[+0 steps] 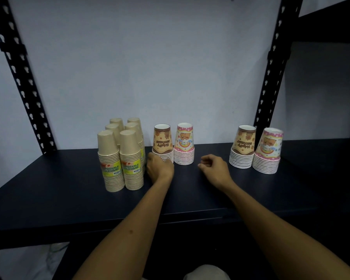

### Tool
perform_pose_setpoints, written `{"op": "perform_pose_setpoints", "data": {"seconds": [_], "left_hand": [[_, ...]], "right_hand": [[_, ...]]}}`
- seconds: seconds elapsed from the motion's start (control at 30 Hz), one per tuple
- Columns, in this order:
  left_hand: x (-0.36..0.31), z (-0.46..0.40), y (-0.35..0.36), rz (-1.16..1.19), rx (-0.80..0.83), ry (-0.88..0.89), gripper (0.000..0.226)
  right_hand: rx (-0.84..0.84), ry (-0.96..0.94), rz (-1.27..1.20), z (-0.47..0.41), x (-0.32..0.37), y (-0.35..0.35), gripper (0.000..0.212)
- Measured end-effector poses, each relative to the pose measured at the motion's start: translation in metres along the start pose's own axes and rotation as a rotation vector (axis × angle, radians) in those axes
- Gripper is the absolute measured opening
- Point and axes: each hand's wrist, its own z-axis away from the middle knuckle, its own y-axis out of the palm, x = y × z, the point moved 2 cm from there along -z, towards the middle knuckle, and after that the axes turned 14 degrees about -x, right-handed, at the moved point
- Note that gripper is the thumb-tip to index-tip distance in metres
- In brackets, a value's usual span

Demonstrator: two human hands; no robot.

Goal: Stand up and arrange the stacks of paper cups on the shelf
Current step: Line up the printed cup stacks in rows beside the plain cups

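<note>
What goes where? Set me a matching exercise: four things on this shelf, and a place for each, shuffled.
1. tan stacks
2. left hand
3. right hand
4. right pink stack

A. rightmost on the shelf
B. at the left brown stack's base
C. leftmost, yellow labels
D. between the left pink stack and the right brown stack

Pairs: 1-C, 2-B, 3-D, 4-A

Left hand [159, 168] touches the brown cup stack [162, 145]; right hand [215, 168] rests loosely curled nearby.

Plain tan cup stacks [120, 158] with yellow-green labels; brown bear-print stacks [163, 143]; pink polka-dot, rainbow-print stacks [184, 144]; dark navy shelf [69, 188]; black perforated posts [18, 77]; pale wall [150, 57].
</note>
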Motion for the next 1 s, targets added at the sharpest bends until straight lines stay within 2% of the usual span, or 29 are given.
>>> {"op": "perform_pose_setpoints", "data": {"seconds": [0.23,0.37,0.47,0.63,0.73,0.83,0.9,1.0], "left_hand": [[0.002,0.017,-0.009,0.023,-0.024,0.019,0.063],[0.0,0.038,-0.015,0.117,-0.06,0.08,0.053],[-0.006,0.048,-0.005,0.166,0.071,0.173,0.039],[-0.021,0.074,0.031,0.192,0.352,0.32,0.031],[-0.031,0.087,0.054,0.185,0.437,0.383,0.032],[-0.041,0.095,0.075,0.183,0.47,0.405,0.036],[-0.048,0.101,0.086,0.193,0.491,0.408,0.043],[-0.058,0.106,0.103,0.216,0.514,0.398,0.059]], "right_hand": [[-0.005,-0.014,-0.018,0.002,0.0,-0.001,0.037],[0.042,-0.054,-0.017,0.007,0.002,-0.005,0.04],[0.057,-0.078,-0.005,0.013,-0.002,-0.02,0.041],[-0.048,-0.067,0.023,0.017,-0.026,-0.074,0.037],[-0.174,-0.013,0.076,0.015,-0.049,-0.114,0.032],[-0.405,0.0,0.149,0.011,-0.07,-0.149,0.031],[-0.494,0.038,0.15,0.006,-0.082,-0.164,0.038],[-0.401,0.192,0.09,-0.007,-0.094,-0.171,0.066]]}}
